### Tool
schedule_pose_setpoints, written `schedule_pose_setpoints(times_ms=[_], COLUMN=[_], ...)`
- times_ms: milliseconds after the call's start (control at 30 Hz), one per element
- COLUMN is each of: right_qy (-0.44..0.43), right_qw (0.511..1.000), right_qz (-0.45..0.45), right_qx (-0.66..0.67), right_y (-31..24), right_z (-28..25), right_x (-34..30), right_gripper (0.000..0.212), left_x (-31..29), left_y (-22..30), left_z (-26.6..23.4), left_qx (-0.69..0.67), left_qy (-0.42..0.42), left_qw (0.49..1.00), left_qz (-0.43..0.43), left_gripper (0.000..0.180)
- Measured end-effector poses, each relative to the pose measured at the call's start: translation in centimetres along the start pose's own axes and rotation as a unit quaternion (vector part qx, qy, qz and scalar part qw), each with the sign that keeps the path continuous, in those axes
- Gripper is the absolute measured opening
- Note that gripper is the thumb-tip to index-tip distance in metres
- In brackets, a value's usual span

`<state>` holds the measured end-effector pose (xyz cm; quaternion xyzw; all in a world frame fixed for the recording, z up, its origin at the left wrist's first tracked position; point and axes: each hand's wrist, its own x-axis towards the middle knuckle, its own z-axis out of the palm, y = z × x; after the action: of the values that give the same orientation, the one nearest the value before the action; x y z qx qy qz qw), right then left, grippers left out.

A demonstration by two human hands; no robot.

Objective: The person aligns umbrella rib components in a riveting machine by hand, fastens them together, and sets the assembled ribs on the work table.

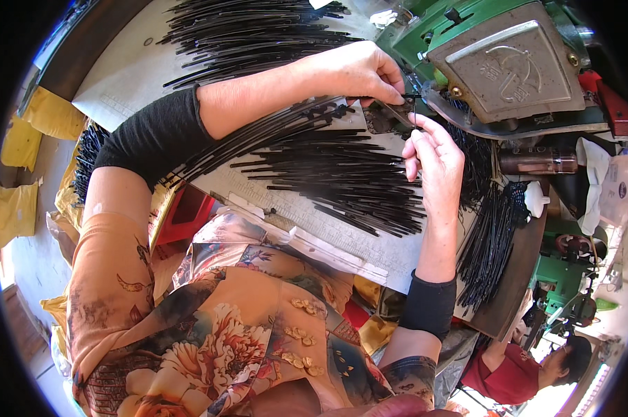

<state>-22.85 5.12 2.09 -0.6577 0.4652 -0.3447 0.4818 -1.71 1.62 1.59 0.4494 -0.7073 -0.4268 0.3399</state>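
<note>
My left hand is closed in a pinch at the front of a green machine, on a thin black rod that looks like an umbrella rib. Just below it, my right hand has thumb and forefinger together on a thin dark rod standing up between the two hands. Both fingertips are close to the machine's small metal work point, partly hidden by my left hand. A pile of black umbrella ribs lies on the pale board between my forearms, and more ribs run beneath my left forearm.
Another large pile of ribs lies beyond my left arm. More ribs hang over the table's right side. The machine's grey metal cover carries a raised umbrella. A person in red sits at lower right, near another green machine.
</note>
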Motion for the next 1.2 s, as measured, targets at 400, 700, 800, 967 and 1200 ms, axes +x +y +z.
schedule_pose_setpoints(times_ms=[400, 700, 800, 967, 1200], right_qy=[-0.01, 0.033, 0.05, 0.056, 0.089], right_qw=[0.997, 0.974, 0.917, 0.923, 0.938], right_qz=[0.048, 0.043, 0.018, 0.037, 0.036], right_qx=[0.061, 0.219, 0.395, 0.378, 0.332], right_y=[-0.3, 0.7, 2.4, 3.0, 2.3], right_z=[-0.3, -0.9, -3.0, -2.3, -2.5], right_x=[0.0, 0.6, 0.7, 0.3, 0.5], right_gripper=[0.028, 0.028, 0.023, 0.022, 0.021], left_x=[0.1, -0.8, -1.3, -2.1, -2.3], left_y=[0.3, 0.6, 2.1, 1.6, 0.4], left_z=[0.0, 0.2, 0.9, 2.3, -2.1], left_qx=[-0.084, -0.11, -0.114, -0.113, 0.229], left_qy=[-0.031, -0.018, -0.049, -0.075, -0.028], left_qw=[0.994, 0.992, 0.991, 0.991, 0.967], left_qz=[-0.066, -0.055, -0.048, -0.007, 0.113], left_gripper=[0.021, 0.023, 0.025, 0.028, 0.021])
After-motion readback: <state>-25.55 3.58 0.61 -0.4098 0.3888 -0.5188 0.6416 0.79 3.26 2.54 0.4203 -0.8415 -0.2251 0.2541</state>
